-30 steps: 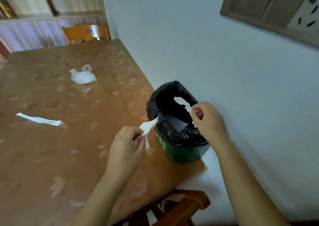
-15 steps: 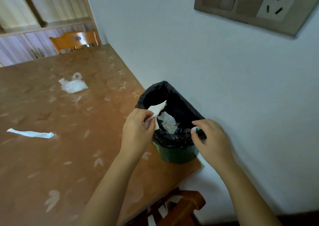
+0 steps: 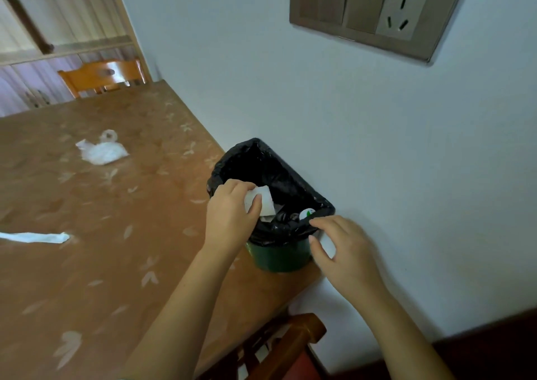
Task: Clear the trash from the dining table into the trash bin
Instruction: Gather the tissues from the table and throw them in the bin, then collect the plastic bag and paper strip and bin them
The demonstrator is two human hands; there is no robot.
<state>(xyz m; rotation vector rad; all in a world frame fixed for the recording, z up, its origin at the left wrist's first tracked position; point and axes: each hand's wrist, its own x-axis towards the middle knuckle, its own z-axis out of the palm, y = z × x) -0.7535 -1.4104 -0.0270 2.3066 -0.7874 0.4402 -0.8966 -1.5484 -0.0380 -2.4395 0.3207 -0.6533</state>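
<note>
White paper scrap (image 3: 263, 202) in left hand (image 3: 229, 215) over trash bin (image 3: 279, 256), right hand (image 3: 344, 249) beside

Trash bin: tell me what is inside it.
A black liner and a small round white-and-green piece at the near rim show. The left hand, pinching a paper scrap over the opening, hides what lies beneath it.
</note>
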